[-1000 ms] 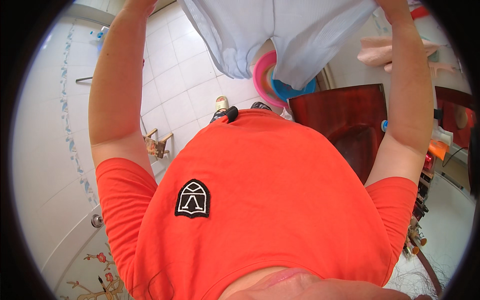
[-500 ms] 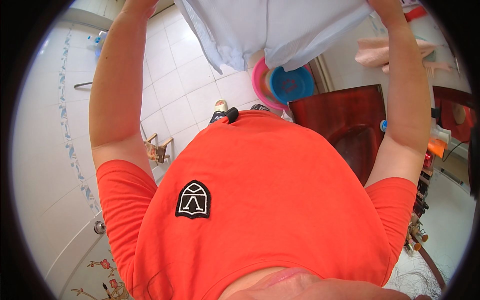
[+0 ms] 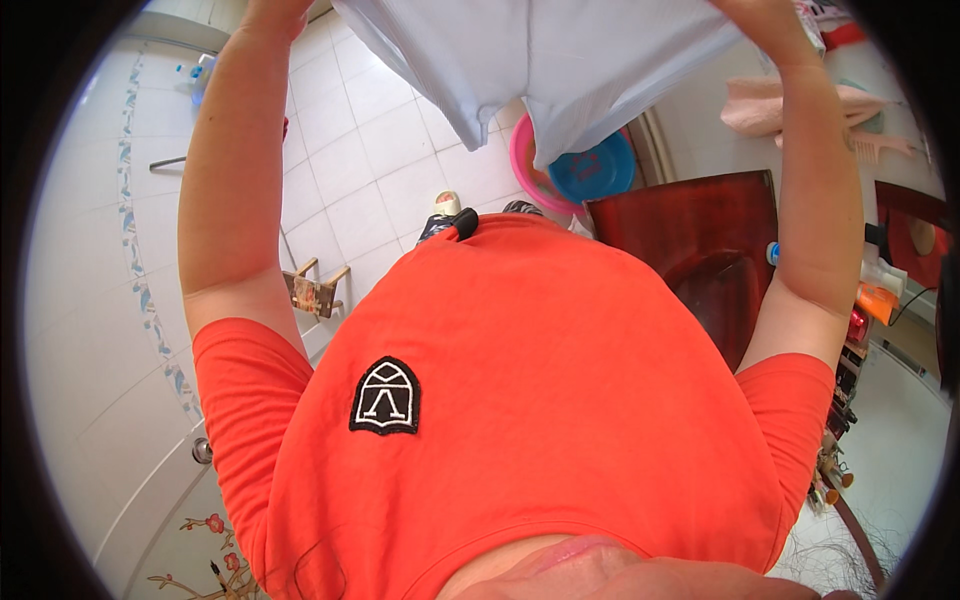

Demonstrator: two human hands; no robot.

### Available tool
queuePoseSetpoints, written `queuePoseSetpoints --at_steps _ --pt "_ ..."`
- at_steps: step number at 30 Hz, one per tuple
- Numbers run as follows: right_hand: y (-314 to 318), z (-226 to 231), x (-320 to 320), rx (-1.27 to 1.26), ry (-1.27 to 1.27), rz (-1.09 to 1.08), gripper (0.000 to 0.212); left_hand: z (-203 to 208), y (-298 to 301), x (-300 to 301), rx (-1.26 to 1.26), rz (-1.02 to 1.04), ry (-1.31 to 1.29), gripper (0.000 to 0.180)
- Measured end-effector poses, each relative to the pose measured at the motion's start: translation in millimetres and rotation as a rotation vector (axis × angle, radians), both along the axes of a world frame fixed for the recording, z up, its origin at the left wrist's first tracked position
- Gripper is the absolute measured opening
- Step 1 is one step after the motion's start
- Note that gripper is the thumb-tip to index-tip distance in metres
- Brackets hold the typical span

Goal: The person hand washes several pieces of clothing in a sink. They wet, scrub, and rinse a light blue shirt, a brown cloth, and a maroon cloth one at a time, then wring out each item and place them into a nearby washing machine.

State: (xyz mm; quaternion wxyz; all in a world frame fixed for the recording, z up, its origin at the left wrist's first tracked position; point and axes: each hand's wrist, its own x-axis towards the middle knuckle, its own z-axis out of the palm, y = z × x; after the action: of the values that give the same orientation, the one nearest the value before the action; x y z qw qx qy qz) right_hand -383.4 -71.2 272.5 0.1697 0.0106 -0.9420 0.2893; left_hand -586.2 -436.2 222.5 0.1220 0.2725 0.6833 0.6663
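A pale blue-white garment with two short legs, like a pair of shorts (image 3: 590, 65), hangs spread out in front of me at the top of the picture. My left hand (image 3: 278, 14) is raised at its left side and my right hand (image 3: 757, 22) at its right side. The top edge cuts off the fingers of both hands, but the cloth hangs stretched between them, off the floor. Its waist end is also out of the picture. The leg ends dangle, the right one in front of the basins.
A blue basin (image 3: 597, 172) sits in a pink basin (image 3: 523, 165) on the white tiled floor (image 3: 385, 140). A dark red sink (image 3: 680, 215) stands at my right. Beyond are a pinkish cloth (image 3: 752, 108) and a pink comb (image 3: 880, 146). A small wooden stool (image 3: 314, 290) is at left.
The shorts have shifted slightly left and toward me. Their legs hang lower and flatter, covering more of the blue basin. My right hand has moved a little left.
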Motion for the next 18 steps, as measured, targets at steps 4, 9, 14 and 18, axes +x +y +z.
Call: queuePoseSetpoints --at_steps 4,9,14,18 --pt "-2.6 9.5 -1.4 -0.446 0.117 -0.07 0.013 14.1 9.9 19.7 0.109 0.011 -0.05 0.018" --pt "-41.1 -2.0 -15.7 -0.792 0.139 0.067 0.017 31.6 44.1 53.1 0.257 -0.106 -0.075 0.021" --pt "-119.8 -0.6 -30.0 -1.033 -0.123 0.32 0.024 26.0 66.9 82.3 0.276 -0.215 0.012 0.028" --pt "-115.3 -21.7 -49.6 -0.816 -0.195 0.623 0.021 32.6 78.8 96.1 0.238 0.018 -0.175 0.033"
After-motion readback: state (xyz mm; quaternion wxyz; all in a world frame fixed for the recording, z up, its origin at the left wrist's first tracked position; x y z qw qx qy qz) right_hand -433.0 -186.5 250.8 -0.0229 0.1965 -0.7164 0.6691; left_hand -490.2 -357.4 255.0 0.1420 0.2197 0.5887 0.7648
